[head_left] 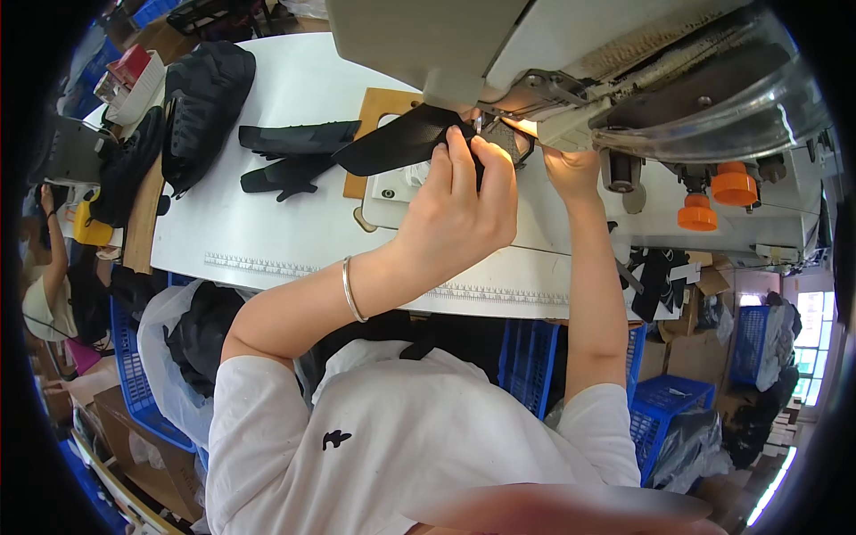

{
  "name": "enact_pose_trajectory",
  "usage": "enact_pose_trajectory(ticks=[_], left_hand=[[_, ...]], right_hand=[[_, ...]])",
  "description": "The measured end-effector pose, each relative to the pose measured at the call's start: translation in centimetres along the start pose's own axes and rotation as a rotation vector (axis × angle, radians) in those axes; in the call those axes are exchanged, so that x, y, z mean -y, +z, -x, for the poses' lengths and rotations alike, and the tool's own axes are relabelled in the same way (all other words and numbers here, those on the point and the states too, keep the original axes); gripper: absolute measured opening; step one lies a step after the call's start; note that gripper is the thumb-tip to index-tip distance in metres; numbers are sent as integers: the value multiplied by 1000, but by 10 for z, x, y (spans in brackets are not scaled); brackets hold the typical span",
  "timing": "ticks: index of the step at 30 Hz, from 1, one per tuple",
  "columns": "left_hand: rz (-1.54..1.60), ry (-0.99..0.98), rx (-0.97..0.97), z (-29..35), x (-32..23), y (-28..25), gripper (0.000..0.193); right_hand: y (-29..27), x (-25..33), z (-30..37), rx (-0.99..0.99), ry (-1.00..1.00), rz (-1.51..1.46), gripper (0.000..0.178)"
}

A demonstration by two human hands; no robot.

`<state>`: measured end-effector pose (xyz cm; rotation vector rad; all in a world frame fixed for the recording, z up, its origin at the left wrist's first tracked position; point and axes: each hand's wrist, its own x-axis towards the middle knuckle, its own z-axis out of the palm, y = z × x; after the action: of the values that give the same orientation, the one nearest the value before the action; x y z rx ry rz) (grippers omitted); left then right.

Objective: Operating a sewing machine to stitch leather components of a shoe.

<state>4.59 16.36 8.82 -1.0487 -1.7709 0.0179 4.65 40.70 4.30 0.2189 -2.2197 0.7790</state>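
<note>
A black fabric piece (392, 143), with a mesh part, lies under the head of a sewing machine (419, 45), by its lit needle area. My left hand (468, 192) has its fingers bent and pressed onto the piece, just left of the needle. On the other side, my right hand (575, 169) pinches at the right edge of the same piece; the machine partly hides its fingertips. Left of the machine, several dark cut pieces (299, 138) lie on the white table (223, 218).
Black shoes (205, 111) stand at the table's left, near a white basket (138, 89). A printed ruler strip (499, 292) runs along the front edge. Orange knobs (734, 184) hang from the machine at right. Blue crates (669, 406) stand below. Another person (52, 299) sits far left.
</note>
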Motion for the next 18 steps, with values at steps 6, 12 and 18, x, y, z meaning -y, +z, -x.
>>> enact_pose_trajectory(ticks=[6,12,18], left_hand=[[50,26,-24,0,6,1,19],[151,15,-54,2,16,4,19],[319,-13,-67,4,26,4,15]], right_hand=[[-10,-9,6,77,-27,42,33],[-15,-21,21,192,1,257,44],[-19,7,13,307,-53,391,50]])
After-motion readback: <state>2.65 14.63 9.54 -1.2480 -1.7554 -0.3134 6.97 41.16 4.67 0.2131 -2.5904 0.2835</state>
